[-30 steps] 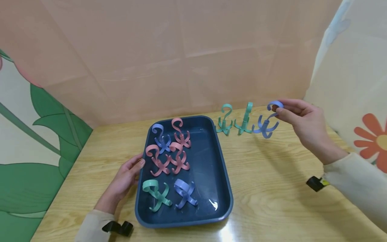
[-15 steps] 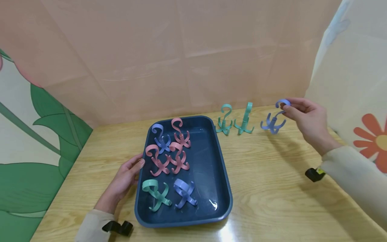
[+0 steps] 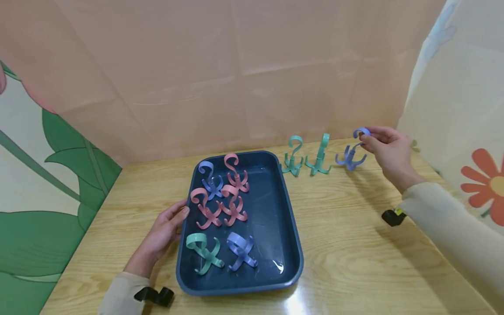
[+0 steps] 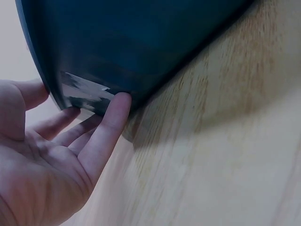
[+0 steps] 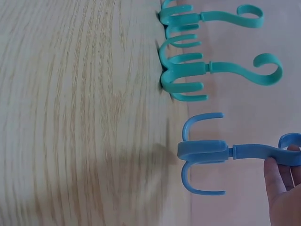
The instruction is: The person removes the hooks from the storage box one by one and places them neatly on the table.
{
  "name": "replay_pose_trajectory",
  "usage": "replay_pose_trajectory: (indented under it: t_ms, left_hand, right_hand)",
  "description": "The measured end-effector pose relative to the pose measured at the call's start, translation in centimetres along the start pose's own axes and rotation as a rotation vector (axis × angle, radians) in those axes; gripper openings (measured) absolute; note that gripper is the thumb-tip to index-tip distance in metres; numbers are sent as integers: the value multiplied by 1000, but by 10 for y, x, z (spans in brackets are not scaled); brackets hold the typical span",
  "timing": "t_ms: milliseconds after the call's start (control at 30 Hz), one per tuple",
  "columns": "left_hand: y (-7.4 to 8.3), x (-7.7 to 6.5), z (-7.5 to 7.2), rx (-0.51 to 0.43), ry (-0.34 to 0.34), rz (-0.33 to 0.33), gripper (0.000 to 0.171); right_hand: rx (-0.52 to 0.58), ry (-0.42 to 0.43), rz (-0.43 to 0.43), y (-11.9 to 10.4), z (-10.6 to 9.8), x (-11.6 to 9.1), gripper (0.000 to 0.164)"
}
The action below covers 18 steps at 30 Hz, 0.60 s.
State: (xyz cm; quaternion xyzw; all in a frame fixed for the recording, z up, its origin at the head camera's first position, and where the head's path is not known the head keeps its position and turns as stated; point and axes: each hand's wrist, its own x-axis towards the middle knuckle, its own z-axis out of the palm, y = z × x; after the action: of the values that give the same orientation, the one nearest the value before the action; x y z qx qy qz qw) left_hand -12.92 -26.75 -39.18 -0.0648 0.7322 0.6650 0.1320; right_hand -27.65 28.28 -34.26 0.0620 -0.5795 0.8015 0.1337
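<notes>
Between thumb and fingers, my right hand (image 3: pixel 390 151) pinches the curled top of a blue rotating hanger hook (image 3: pixel 350 158). In the right wrist view this blue hook (image 5: pixel 204 150) stands upright with its prongs slightly above the table. Left of it, two green hanger hooks (image 3: pixel 318 156) stand upright in a row by the back wall. My left hand (image 3: pixel 162 229) touches the left side of a dark blue tray (image 3: pixel 297 238); in the left wrist view its fairly straight fingers (image 4: pixel 110 115) rest on the tray's outer wall, with the thumb at the rim.
Inside the tray are several pink hooks (image 3: pixel 235 212), two blue hooks (image 3: pixel 241 251) and one green hook (image 3: pixel 204 253). A wooden table (image 3: pixel 350 262) lies beneath. A pinkish sheet (image 3: pixel 244 78) rises along the back edge, with flower-printed walls on both sides.
My right hand first carried the blue hook to the right, away from the green pair, then slightly left and back toward the wall. The left hand and the tray have stayed in place.
</notes>
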Motion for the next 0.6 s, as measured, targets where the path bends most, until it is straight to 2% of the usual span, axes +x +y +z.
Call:
replay_pose_trajectory:
  t_ms: [333,600]
  left_hand:
    - [-1,1,0,1,-2,9,58]
    - [-1,1,0,2,-5,6,58]
  right_hand:
    - [-4,125,31,14,4,5,23]
    - [-27,192,46,17,13,4,25]
